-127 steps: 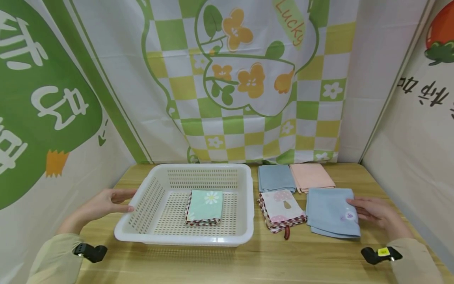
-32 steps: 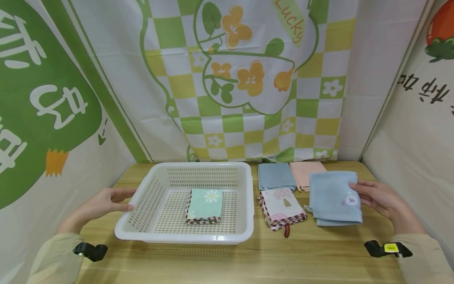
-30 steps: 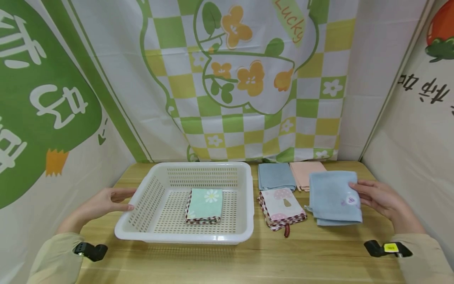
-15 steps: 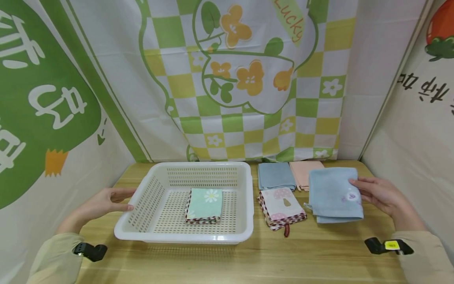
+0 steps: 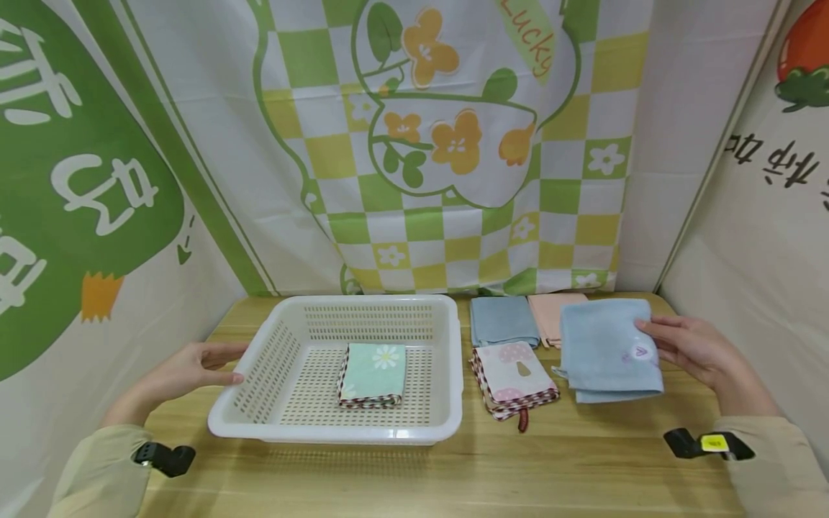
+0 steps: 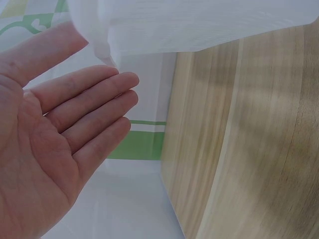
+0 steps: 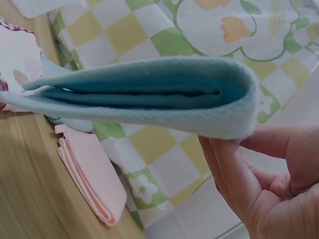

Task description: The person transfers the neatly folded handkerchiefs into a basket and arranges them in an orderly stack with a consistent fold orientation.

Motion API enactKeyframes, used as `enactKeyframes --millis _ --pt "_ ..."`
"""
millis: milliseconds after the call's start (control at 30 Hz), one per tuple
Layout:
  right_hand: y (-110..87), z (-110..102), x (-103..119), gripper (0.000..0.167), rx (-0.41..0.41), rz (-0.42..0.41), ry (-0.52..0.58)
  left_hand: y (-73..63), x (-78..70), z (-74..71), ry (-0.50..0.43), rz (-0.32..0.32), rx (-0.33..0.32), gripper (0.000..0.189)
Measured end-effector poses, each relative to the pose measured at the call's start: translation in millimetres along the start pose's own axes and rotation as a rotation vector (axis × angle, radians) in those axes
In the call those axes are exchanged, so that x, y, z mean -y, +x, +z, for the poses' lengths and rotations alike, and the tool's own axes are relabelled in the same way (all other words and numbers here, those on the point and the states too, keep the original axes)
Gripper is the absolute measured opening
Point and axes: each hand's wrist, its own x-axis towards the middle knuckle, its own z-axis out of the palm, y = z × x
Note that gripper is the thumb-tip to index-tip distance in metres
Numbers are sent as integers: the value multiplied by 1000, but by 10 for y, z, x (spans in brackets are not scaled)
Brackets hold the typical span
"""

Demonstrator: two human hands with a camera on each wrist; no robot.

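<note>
You are pinching the folded light blue towel (image 5: 605,352) at its right edge with your right hand (image 5: 699,352), and it is hanging above the table (image 5: 518,467), partly covering the pink towel (image 5: 545,316) in the head view. It is showing a soft, fuzzy weave, a white-and-purple motif near your fingers and a small pale loop on its left edge; from the right wrist, it is curving into a thick, rounded fold with layers tucked inside. Your left hand (image 5: 184,374) is holding the white basket (image 5: 337,434) by its left rim, between thumb and fairly straight fingers. The basket is gleaming like smooth plastic, slots running in rows through its walls and floor, and a mint cloth (image 5: 376,367) with a daisy print and checked edging is lying folded inside. A checked-edged mushroom-print cloth (image 5: 514,374) and a plain blue-grey towel (image 5: 501,320) are resting on the wood-grained table.
</note>
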Motion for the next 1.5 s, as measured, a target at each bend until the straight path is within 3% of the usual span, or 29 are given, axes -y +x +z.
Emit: enactKeyframes --millis 200,433,567,700,833,1033,1233,1367,1500 --pt "17 40 41 70 8 -11 -11 -6 -3 6 7 -10 -5 68" --pt "28 82 74 37 10 -8 42 -13 -4 13 10 -9 -8 68" --pt "37 110 83 26 8 -8 42 -12 -4 16 11 -9 -11 68" --pt "41 133 89 3 18 -16 73 -11 -6 16 5 -10 -10 68" --pt "54 162 107 3 25 -28 65 -10 -2 14 2 -7 -9 68" --pt "103 225 149 67 17 -34 -6 -2 14 10 -1 -5 -13 68" --pt "141 268 176 50 28 -29 37 -1 10 8 1 -7 -16 69" --pt "153 293 196 49 41 -40 20 8 14 6 3 -1 -14 69" --pt "160 322 220 28 50 -47 42 9 31 2 5 -1 -12 69"
